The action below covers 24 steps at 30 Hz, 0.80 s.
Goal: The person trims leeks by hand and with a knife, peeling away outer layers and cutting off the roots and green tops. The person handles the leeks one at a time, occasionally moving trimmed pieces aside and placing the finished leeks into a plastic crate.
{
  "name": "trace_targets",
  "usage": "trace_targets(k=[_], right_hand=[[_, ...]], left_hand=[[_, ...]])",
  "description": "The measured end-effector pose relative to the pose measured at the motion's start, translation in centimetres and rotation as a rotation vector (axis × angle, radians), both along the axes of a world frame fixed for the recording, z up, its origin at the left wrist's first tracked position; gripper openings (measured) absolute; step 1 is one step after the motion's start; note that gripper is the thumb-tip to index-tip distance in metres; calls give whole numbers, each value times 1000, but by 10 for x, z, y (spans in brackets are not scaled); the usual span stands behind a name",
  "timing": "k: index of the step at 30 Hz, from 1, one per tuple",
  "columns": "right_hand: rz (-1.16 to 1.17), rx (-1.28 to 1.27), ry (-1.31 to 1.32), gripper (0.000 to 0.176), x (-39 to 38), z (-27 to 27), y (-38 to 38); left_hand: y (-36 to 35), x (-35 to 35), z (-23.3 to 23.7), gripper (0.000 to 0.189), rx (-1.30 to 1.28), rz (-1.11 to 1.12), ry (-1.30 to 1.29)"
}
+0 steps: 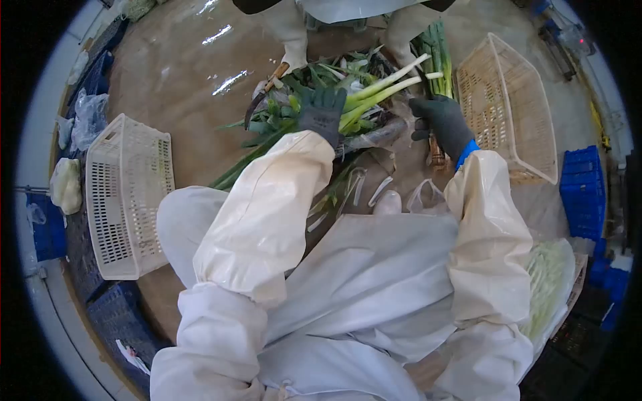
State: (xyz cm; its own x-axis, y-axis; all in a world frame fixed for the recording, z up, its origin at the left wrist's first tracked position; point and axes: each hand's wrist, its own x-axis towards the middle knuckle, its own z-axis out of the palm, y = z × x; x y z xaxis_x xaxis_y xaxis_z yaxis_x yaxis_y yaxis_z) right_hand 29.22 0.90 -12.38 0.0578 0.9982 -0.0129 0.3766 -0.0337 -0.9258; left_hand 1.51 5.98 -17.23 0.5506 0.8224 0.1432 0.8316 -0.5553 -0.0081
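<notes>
My left hand (322,113), in a dark glove, lies over long green onions (364,103) whose white ends point to the upper right; its fingers are wrapped around part of them. My right hand (438,123), gloved too with a blue band at the wrist, is to the right of the white ends, apart from them, with its fingers apart and nothing visible in them. Beneath and around my left hand is a heap of green leaves and trimmings (274,120). Another bundle of green onions (438,57) stands beyond my right hand.
White crates stand on the left (127,200) and right (509,107). A co-worker in white boots (291,33) is opposite, behind the heap. Blue crates (583,190) are at the far right. A bag of pale shredded vegetable (550,284) is at the lower right.
</notes>
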Motion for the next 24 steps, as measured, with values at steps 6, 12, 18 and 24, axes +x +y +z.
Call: trace_targets(k=[6, 12, 18, 24], right_hand=[[234, -141, -256, 17, -43, 28, -4], [251, -112, -82, 16, -80, 14, -12], [201, -477, 296, 23, -145, 3, -50], [83, -452, 127, 29, -187, -36, -76]], left_hand=[[-68, -65, -25, 97, 16, 259, -190], [-89, -84, -52, 93, 6, 76, -146], [-93, -86, -33, 87, -130, 388, -93], [-86, -89, -26, 68, -281, 442, -105]])
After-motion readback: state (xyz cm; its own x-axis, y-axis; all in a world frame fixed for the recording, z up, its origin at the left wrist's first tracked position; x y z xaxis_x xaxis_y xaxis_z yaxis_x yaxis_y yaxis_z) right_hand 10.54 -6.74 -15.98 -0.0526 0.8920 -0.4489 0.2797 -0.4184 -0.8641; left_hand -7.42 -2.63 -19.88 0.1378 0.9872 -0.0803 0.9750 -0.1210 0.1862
